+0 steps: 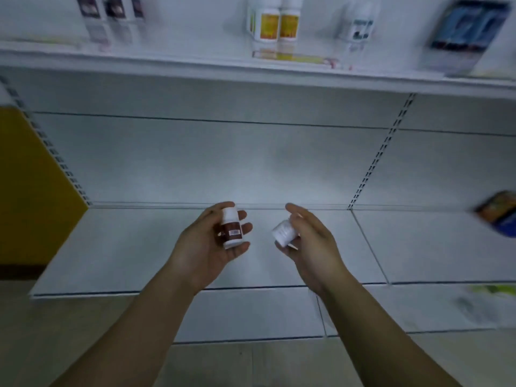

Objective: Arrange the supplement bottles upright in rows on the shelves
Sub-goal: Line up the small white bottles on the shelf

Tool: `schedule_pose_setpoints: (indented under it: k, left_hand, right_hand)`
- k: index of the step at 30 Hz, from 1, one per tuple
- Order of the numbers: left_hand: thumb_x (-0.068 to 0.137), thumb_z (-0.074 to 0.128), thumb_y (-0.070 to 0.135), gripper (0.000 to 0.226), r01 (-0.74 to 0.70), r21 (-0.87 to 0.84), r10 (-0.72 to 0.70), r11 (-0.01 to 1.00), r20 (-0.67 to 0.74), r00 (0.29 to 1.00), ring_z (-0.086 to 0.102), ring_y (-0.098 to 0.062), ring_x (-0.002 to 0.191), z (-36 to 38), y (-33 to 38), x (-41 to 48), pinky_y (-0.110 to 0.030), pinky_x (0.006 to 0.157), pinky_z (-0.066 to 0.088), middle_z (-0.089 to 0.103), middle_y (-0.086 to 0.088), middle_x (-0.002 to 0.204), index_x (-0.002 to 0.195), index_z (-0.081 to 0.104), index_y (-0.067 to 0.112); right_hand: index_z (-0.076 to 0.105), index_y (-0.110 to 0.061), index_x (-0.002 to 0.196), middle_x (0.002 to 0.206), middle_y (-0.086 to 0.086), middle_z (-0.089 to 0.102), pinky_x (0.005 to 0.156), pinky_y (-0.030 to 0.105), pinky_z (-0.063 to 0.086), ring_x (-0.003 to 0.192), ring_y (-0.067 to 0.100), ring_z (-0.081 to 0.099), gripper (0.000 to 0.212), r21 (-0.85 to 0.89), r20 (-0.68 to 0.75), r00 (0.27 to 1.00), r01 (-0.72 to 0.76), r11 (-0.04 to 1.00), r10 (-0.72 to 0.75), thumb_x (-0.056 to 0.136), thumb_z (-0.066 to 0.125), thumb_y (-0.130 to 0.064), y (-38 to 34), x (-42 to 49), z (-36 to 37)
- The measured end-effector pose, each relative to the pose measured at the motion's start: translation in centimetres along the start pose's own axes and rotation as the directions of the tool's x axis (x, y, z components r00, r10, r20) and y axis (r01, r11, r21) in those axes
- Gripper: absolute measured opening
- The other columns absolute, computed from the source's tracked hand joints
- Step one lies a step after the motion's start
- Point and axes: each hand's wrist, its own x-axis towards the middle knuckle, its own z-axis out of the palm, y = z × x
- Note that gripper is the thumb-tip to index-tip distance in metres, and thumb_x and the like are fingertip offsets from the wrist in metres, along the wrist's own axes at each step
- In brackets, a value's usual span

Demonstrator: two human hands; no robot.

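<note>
White, brown-labelled bottle (231, 229), centre frame, stands upright, cap up, gripped by my left hand (206, 247); my right hand (310, 241) clasps a plain white bottle (283, 233) tilted diagonally.

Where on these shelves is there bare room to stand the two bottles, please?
The lower shelf is bare from the yellow side panel across to the slotted upright. Right of that, a blue packet sits at the edge. The upper shelf is the crowded one, lined with bottles.
</note>
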Motion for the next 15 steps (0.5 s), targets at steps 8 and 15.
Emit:
schedule_pose_setpoints:
  k: [8, 15]
  left_hand:
    - [0.093, 0.035, 0.014, 0.036, -0.156, 0.120, 0.122, 0.980, 0.251, 0.960, 0.068, -0.020, 0.077, 5.9, 7.3, -12.4, -0.032, 0.057, 0.053, 0.071, -0.009, 0.101, 0.108, 0.066, 0.026]
    - [0.091, 0.036, 0.018, 0.030, -0.281, 0.112, 0.217, 0.953, 0.393, 0.893, 0.065, -0.020, 0.073, 12.0, 10.4, -16.9, -0.031, 0.059, 0.047, 0.071, -0.010, 0.096, 0.109, 0.060, 0.019]
  right_hand:
    - [0.065, -0.014, 0.106, 0.083, 0.009, 0.068, 0.067, 0.029, 0.048, 0.063, 0.017, 0.062, 0.023, 0.353, 0.113, 0.992, 0.012, 0.936, -0.055, 0.093, 0.047, -0.019, -10.0, -12.1, 4.8]
    - [0.064, -0.019, 0.106, 0.068, -0.002, 0.063, 0.056, 0.025, 0.046, 0.058, 0.015, 0.059, 0.020, 0.342, 0.177, 0.950, 0.185, 0.921, -0.257, 0.093, 0.050, -0.015, -16.2, -15.8, 5.9]
